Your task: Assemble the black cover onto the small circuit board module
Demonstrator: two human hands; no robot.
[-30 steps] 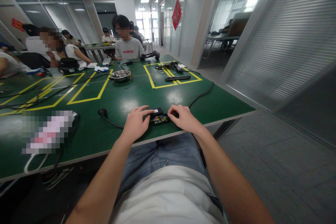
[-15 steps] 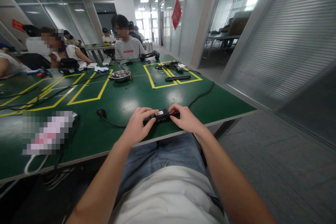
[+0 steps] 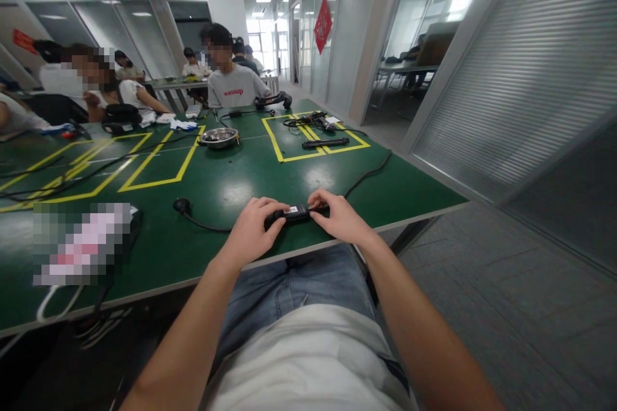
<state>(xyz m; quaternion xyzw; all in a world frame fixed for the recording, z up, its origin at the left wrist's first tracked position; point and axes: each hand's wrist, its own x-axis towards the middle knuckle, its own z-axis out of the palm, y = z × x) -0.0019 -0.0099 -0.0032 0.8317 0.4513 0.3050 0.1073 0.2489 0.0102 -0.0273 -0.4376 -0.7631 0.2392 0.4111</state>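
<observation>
A small black device [image 3: 297, 210] with a white label lies near the front edge of the green table [image 3: 231, 257]. My left hand [image 3: 254, 226] grips its left end between thumb and fingers. At the right end, my right hand [image 3: 337, 213] pinches the black cable where it meets the device. That cable [image 3: 369, 174] runs back to the right across the table. Another black cable leaves from beside my left hand and ends in a black plug [image 3: 182, 206] on the left.
Farther back are a metal bowl [image 3: 219, 137], a black bar [image 3: 326, 142] and coiled cables [image 3: 313, 121] within yellow tape. A blurred pink-and-white object [image 3: 87, 244] lies at left. A person [image 3: 234, 87] sits across the table; others are behind.
The device has tilted slightly between my hands, so its label and top look flatter. The whole view has shifted a little. Both hands keep their hold.
</observation>
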